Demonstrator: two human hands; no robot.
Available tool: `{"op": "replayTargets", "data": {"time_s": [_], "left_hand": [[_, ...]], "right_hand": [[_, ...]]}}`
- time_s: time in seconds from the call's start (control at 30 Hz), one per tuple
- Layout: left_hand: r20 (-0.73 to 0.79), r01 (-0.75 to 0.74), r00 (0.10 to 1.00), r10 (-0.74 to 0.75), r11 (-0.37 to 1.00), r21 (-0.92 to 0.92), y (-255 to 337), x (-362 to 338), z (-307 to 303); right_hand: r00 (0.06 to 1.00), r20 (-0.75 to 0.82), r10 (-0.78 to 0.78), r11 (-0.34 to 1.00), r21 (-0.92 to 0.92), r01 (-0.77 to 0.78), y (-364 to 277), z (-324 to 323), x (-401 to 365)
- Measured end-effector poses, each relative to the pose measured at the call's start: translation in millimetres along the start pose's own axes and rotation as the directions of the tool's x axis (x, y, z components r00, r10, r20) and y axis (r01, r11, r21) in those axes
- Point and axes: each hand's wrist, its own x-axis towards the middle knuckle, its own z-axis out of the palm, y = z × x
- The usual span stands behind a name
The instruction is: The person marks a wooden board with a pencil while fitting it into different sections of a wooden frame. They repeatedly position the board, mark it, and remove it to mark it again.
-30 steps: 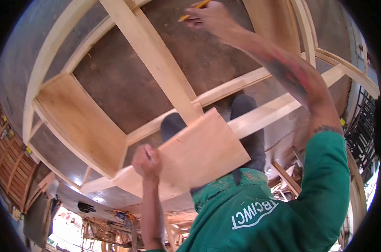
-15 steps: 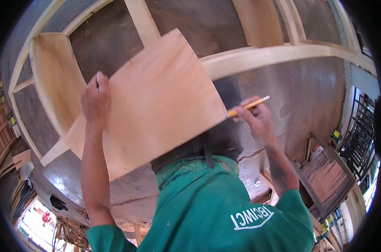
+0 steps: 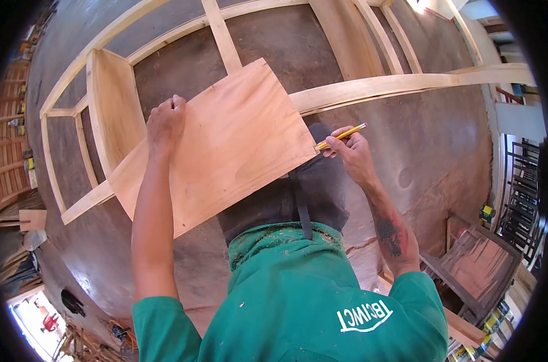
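A flat plywood panel lies tilted across the near rail of a wooden frame. My left hand is closed over the panel's upper left edge, its fingertips out of sight behind the wood. In my right hand is a yellow pencil, pinched between thumb and fingers. The pencil's point touches the panel near its right corner, and its eraser end points up and right.
The frame's upright board stands just left of the panel. A worn wooden piece of furniture sits on the floor at lower right. Dark metal racks line the far right. A black object lies on the floor at lower left.
The view has shifted, showing more of the frame. My left hand still grips the panel, and the pencil in my right hand stays at the panel's right corner.
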Motion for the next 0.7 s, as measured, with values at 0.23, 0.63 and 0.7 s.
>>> {"op": "replayTargets", "data": {"time_s": [0.23,0.63,0.7], "left_hand": [[0.009,0.01,1.0,-0.01,1.0,-0.006,-2,2,1],[0.271,-0.206,0.939,0.211,0.977,-0.048,-23,6,-3],[0.346,-0.241,0.908,0.235,0.97,-0.027,-26,13,-5]], "right_hand": [[0.999,-0.026,0.022,1.0,-0.003,-0.022,-10,5,1],[1.0,-0.011,0.014,0.972,-0.235,-0.016,-13,-18,-24],[0.999,-0.047,-0.007,0.981,-0.196,-0.002,-14,-23,-37]]}}
